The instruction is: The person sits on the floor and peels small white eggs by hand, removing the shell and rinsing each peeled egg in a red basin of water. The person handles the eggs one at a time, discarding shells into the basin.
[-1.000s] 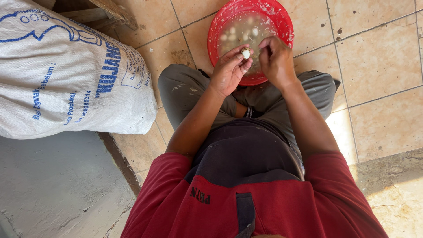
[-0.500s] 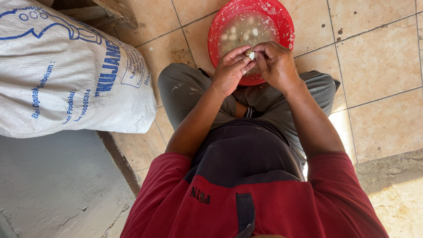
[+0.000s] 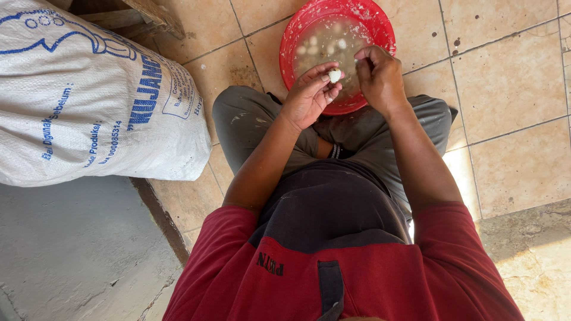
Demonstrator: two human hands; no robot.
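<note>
L hand (image 3: 309, 95) pinches a small white egg (image 3: 335, 75) over the red basin (image 3: 380, 24); R hand (image 3: 379, 74) curled just beside, fingertips empty. Best to keep grip light & peel over the water, so bits drop in.

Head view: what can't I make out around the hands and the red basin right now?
- Small white piece in the left hand: too small to identify.
- Right hand: fingertips curl away, so any contents are hidden.
- Red basin: near rim covered by both hands, water cloudy.
- White sack: cut off at the left edge.
</note>
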